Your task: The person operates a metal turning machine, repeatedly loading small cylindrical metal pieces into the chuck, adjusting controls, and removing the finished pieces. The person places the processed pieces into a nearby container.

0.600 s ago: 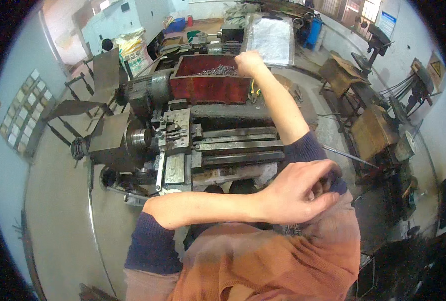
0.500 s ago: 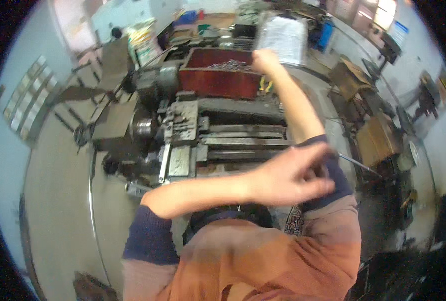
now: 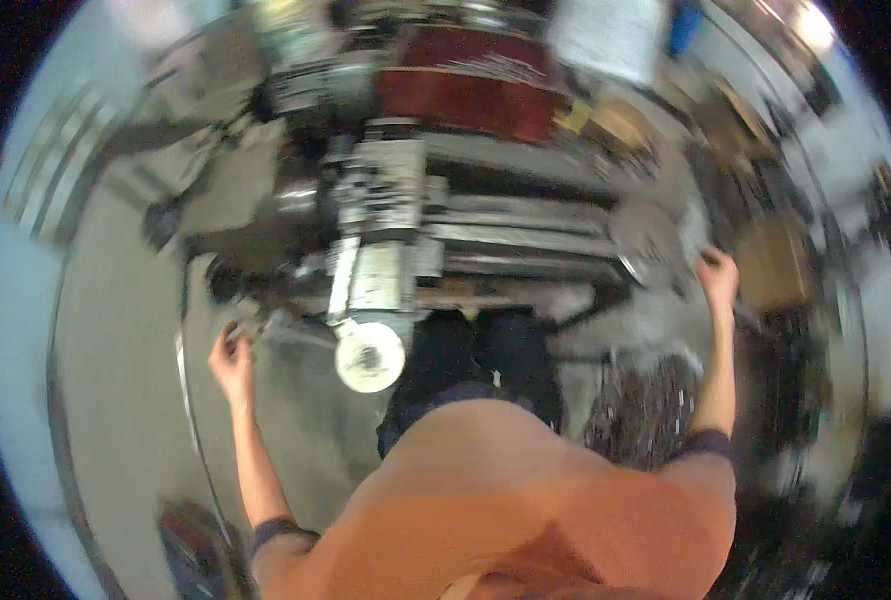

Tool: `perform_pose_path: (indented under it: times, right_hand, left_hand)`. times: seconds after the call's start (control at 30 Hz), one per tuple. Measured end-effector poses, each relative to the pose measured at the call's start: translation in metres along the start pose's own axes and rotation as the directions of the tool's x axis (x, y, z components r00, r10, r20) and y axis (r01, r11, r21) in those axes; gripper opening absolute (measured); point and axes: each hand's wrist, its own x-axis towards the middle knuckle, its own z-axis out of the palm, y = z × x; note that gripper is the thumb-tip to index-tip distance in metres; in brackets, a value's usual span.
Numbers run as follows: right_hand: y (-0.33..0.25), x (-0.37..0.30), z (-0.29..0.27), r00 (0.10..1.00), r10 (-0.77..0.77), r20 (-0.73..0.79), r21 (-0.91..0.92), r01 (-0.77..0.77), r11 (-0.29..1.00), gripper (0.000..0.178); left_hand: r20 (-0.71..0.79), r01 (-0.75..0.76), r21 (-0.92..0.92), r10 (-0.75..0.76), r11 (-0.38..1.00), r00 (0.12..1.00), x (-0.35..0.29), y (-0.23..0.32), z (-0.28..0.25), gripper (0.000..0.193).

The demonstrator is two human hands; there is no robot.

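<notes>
Left hand and right hand are held well apart, finger closure obscured by blur, the lathe seen between them, finished and remaining work indeterminable.

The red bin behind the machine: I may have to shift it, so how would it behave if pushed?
The red bin looks stiff, given its straight walls. Grey, metallic-looking pieces inside probably make it heavy and may slide. Its broad, low shape should resist tipping.

White sheet | blue object beside it | wall panels, left
</notes>
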Motion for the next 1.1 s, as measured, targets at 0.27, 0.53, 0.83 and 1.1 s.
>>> perform_pose_path:
  times: [0.27, 0.53, 0.83, 1.1]
  right_hand:
    - [0.040, -0.117, -0.021, 0.968, 0.246, 0.040, -0.003, -0.247, 0.969, 0.030]
    - [0.084, -0.200, 0.042, 0.889, 0.294, 0.351, -0.360, -0.162, 0.919, 0.030]
    - [0.083, -0.164, 0.083, 0.740, 0.298, 0.603, -0.531, 0.093, 0.842, 0.026]
    - [0.090, -0.158, 0.083, 0.631, 0.320, 0.706, -0.517, 0.151, 0.843, 0.035]
  left_hand:
    - [0.257, -0.206, 0.103, 0.174, 0.973, 0.951, 0.061, -0.060, 0.086, 0.036]
    - [0.351, -0.114, 0.153, 0.054, 0.982, 0.935, 0.070, -0.059, 0.094, 0.031]
    - [0.318, -0.076, 0.290, -0.021, 0.954, 0.948, 0.062, -0.059, 0.079, 0.030]
    - [0.173, -0.162, 0.523, 0.081, 0.837, 0.982, 0.043, -0.023, 0.086, 0.029]
